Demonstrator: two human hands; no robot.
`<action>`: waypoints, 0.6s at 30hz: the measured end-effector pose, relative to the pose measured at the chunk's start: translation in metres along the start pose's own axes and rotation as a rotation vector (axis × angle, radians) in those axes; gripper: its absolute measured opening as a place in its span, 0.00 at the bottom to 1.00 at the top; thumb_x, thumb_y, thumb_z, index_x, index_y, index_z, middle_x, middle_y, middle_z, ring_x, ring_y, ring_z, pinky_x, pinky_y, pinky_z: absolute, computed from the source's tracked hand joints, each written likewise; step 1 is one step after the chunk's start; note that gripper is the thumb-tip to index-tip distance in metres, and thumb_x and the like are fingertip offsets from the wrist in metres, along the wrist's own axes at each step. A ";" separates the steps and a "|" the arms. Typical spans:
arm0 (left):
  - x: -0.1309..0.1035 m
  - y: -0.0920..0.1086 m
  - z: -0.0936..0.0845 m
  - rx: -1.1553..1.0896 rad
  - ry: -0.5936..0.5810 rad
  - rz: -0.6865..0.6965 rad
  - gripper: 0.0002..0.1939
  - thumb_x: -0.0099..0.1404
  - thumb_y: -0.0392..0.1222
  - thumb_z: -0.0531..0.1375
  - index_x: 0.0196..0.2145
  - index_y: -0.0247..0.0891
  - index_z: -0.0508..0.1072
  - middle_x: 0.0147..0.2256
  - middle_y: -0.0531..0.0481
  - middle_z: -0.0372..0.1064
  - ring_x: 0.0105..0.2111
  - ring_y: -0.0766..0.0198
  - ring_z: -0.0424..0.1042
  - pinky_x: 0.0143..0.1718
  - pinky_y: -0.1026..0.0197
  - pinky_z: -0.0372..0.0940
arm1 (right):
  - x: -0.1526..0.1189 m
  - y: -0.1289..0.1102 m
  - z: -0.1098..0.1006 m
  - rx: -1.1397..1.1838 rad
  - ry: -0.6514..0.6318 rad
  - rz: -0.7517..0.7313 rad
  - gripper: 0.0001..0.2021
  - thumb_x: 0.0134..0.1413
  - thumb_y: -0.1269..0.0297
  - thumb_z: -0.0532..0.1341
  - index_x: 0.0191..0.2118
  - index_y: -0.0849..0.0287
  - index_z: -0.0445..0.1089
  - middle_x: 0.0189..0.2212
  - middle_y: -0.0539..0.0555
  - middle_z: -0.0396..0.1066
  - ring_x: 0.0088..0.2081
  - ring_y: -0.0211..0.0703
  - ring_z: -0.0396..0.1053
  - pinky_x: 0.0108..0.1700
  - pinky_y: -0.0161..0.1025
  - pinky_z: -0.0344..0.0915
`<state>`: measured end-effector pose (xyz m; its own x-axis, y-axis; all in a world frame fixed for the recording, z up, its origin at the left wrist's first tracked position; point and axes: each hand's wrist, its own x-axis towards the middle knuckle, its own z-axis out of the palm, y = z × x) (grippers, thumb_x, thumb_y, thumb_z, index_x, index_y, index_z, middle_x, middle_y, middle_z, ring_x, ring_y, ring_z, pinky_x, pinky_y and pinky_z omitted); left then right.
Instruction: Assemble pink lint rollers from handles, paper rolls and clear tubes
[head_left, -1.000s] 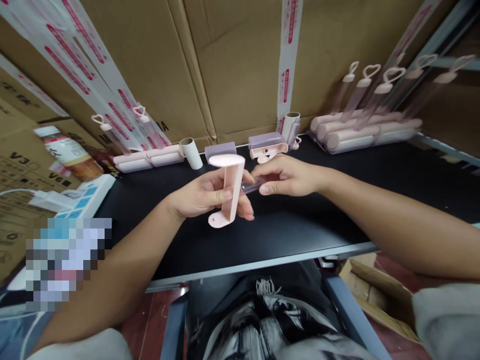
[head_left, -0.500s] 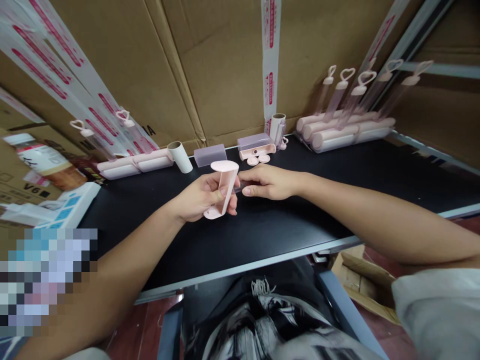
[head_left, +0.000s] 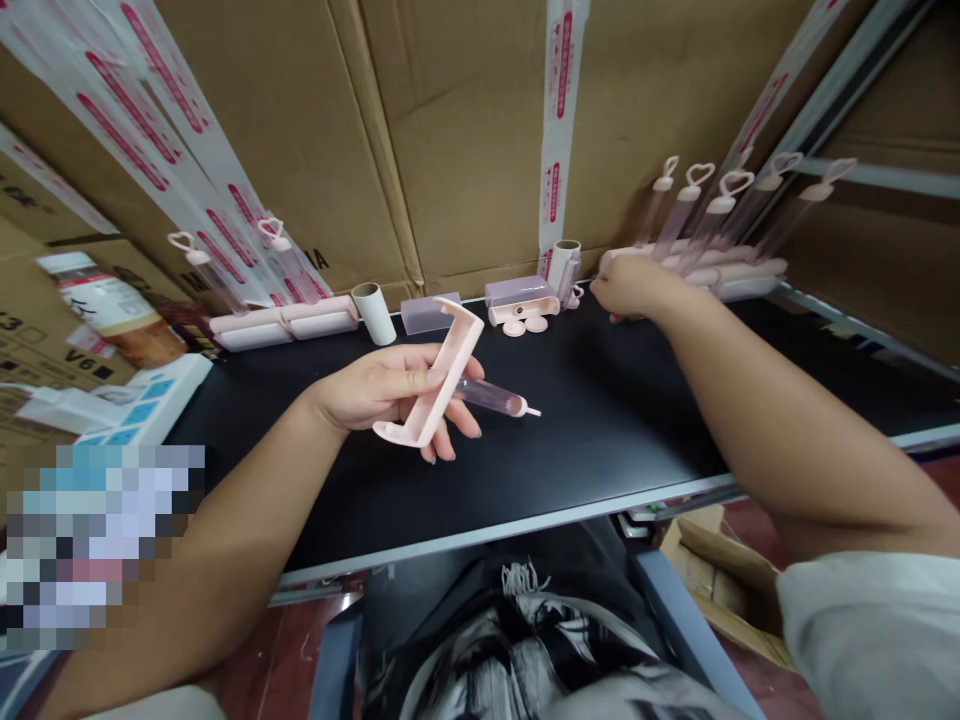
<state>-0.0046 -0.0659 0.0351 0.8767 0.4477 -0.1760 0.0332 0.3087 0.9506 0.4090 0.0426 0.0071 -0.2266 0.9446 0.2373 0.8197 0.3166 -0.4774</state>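
My left hand (head_left: 397, 390) grips a pink open half-shell holder (head_left: 442, 385), thumb on its inner face. From behind the holder a clear purple tube (head_left: 491, 396) with a pale pointed tip sticks out to the right, also in that hand. My right hand (head_left: 630, 287) is at the back right, its fingers bent down beside the near-left end of the pink cylindrical cases (head_left: 750, 280). What its fingertips hold, if anything, is hidden. Several clear tubes with pink heart loops (head_left: 724, 205) stand over those cases.
Along the back of the black table (head_left: 570, 440) are more pink cases (head_left: 300, 320), a white roll (head_left: 375, 314), purple blocks (head_left: 431, 315), a pink piece with round discs (head_left: 525, 312) and another roll (head_left: 564, 262). A bottle (head_left: 112, 310) and power strip (head_left: 150, 400) are left.
My right hand has left my left hand and moved to the back right by the pink cases. The holder has tilted, and the purple tube now shows in my left hand.
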 end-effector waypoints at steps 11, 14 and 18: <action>0.008 -0.002 0.011 0.068 0.056 -0.028 0.19 0.74 0.48 0.67 0.56 0.37 0.69 0.40 0.36 0.85 0.34 0.49 0.87 0.34 0.55 0.81 | -0.032 -0.080 0.020 -0.049 -0.060 -0.267 0.20 0.68 0.46 0.60 0.40 0.57 0.81 0.33 0.56 0.81 0.34 0.48 0.74 0.38 0.43 0.65; 0.008 -0.002 0.011 0.092 0.044 -0.038 0.20 0.74 0.48 0.66 0.57 0.37 0.68 0.40 0.37 0.85 0.34 0.50 0.87 0.34 0.56 0.81 | -0.048 -0.105 0.017 -0.207 0.181 -0.244 0.23 0.70 0.46 0.59 0.28 0.57 0.76 0.23 0.58 0.73 0.29 0.49 0.69 0.35 0.45 0.59; 0.006 0.000 0.000 0.116 0.123 -0.049 0.21 0.72 0.48 0.68 0.56 0.37 0.68 0.38 0.37 0.85 0.32 0.50 0.87 0.33 0.55 0.81 | -0.053 -0.111 0.012 -0.291 0.315 -0.064 0.18 0.70 0.53 0.58 0.30 0.56 0.75 0.27 0.62 0.74 0.32 0.55 0.70 0.36 0.48 0.58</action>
<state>0.0009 -0.0635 0.0341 0.8075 0.5360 -0.2463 0.1363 0.2367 0.9620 0.3232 -0.0412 0.0373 -0.1470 0.8371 0.5269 0.9335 0.2936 -0.2060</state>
